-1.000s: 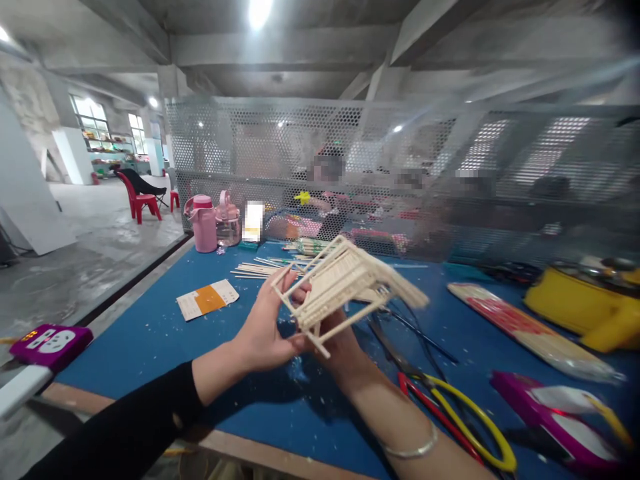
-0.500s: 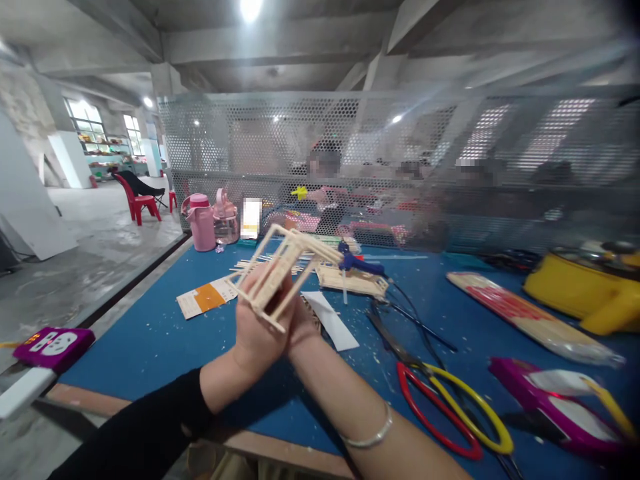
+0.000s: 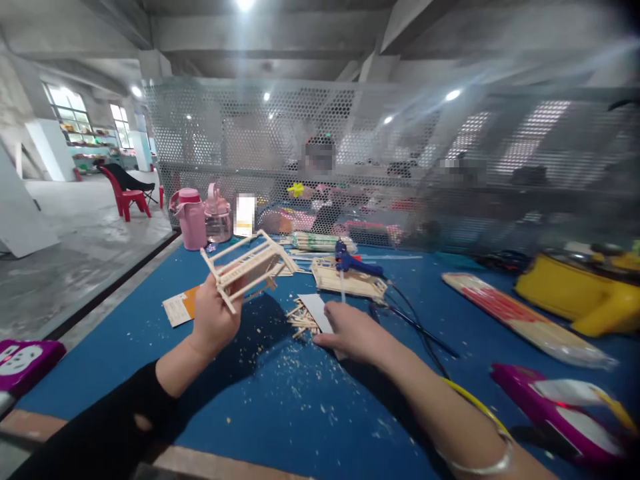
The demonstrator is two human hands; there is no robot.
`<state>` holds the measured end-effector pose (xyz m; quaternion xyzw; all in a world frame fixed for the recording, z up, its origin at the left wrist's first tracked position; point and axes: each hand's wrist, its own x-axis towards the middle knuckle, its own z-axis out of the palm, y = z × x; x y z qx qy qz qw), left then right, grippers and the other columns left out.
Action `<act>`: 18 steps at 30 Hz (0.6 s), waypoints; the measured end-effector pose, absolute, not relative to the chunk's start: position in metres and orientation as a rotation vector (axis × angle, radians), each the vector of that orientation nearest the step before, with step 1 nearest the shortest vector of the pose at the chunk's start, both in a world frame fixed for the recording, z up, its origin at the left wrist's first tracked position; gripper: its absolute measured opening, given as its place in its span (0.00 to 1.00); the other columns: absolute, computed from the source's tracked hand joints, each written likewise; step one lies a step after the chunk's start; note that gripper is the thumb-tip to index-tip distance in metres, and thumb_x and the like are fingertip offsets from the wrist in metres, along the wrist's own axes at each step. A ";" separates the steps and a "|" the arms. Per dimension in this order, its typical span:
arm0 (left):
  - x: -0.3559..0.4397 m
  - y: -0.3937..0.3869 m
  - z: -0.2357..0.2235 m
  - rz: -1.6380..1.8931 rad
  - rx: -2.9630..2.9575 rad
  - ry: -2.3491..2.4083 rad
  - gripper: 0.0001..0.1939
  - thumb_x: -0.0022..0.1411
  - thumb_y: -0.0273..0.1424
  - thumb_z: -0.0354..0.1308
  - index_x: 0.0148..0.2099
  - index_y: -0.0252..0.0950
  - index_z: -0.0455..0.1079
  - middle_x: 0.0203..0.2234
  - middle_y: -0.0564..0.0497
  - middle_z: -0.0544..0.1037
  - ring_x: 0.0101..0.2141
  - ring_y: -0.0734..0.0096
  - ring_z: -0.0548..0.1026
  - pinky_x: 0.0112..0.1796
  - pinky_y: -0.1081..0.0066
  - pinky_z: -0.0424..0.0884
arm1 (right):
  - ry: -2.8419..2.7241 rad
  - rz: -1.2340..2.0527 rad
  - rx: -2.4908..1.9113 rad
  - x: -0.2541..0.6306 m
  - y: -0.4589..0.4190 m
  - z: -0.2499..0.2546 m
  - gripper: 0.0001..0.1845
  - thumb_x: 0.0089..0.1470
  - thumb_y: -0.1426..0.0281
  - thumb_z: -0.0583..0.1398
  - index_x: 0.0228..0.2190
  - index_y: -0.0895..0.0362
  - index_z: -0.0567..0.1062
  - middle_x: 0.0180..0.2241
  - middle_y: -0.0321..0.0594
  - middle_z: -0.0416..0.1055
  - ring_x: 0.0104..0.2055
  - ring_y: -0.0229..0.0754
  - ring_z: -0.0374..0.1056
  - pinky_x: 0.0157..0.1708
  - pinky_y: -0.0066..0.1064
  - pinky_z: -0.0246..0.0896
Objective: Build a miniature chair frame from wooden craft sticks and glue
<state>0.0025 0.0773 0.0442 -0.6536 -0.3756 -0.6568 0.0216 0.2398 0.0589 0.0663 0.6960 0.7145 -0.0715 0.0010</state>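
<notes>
My left hand (image 3: 214, 319) is closed round a small frame built of pale wooden sticks (image 3: 247, 265), held up above the blue table (image 3: 280, 400). My right hand (image 3: 353, 331) rests low on the table with its fingers bent down beside a heap of short sticks (image 3: 299, 318) and a white paper slip (image 3: 316, 308). Whether those fingers pinch a stick is hidden. Just beyond lie a blue glue gun (image 3: 353, 261) and a flat stick panel (image 3: 350, 280).
Pink bottles (image 3: 193, 219) stand at the far left by a mesh screen (image 3: 350, 153), with people behind it. A yellow bag (image 3: 575, 293), a long stick packet (image 3: 530, 322), a magenta tool (image 3: 560, 410), an orange card (image 3: 183, 305) and black cables (image 3: 415, 320) lie around.
My right hand has let go of the stick frame and dropped to the table by the short sticks. My left hand has carried the frame leftwards, alone.
</notes>
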 end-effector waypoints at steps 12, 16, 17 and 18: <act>0.008 0.074 0.042 -2.007 -2.077 -1.143 0.10 0.59 0.29 0.52 0.41 0.35 0.72 0.30 0.47 0.80 0.32 0.66 0.78 0.35 0.69 0.76 | 2.493 -1.894 2.463 0.258 0.056 0.076 0.15 0.47 0.62 0.58 0.36 0.56 0.73 0.31 0.39 0.75 0.29 0.40 0.70 0.30 0.30 0.63; 0.007 0.076 0.042 -2.039 -2.053 -1.108 0.10 0.59 0.28 0.52 0.41 0.35 0.72 0.30 0.46 0.80 0.32 0.67 0.79 0.34 0.69 0.76 | 2.595 -2.129 2.446 0.243 0.049 0.085 0.19 0.40 0.53 0.64 0.26 0.54 0.68 0.20 0.33 0.68 0.21 0.36 0.63 0.23 0.27 0.60; 0.007 0.076 0.043 -2.045 -2.059 -1.090 0.09 0.59 0.28 0.52 0.41 0.35 0.72 0.30 0.46 0.80 0.32 0.67 0.79 0.34 0.69 0.76 | 2.654 -2.085 2.456 0.240 0.048 0.089 0.21 0.41 0.49 0.62 0.23 0.54 0.65 0.16 0.31 0.63 0.18 0.34 0.58 0.19 0.27 0.58; 0.007 0.075 0.044 -2.055 -2.067 -1.067 0.09 0.59 0.27 0.52 0.41 0.35 0.72 0.31 0.46 0.80 0.32 0.67 0.79 0.34 0.70 0.76 | 2.719 -2.058 2.423 0.238 0.047 0.093 0.25 0.41 0.45 0.60 0.21 0.53 0.63 0.14 0.29 0.58 0.16 0.33 0.53 0.17 0.26 0.55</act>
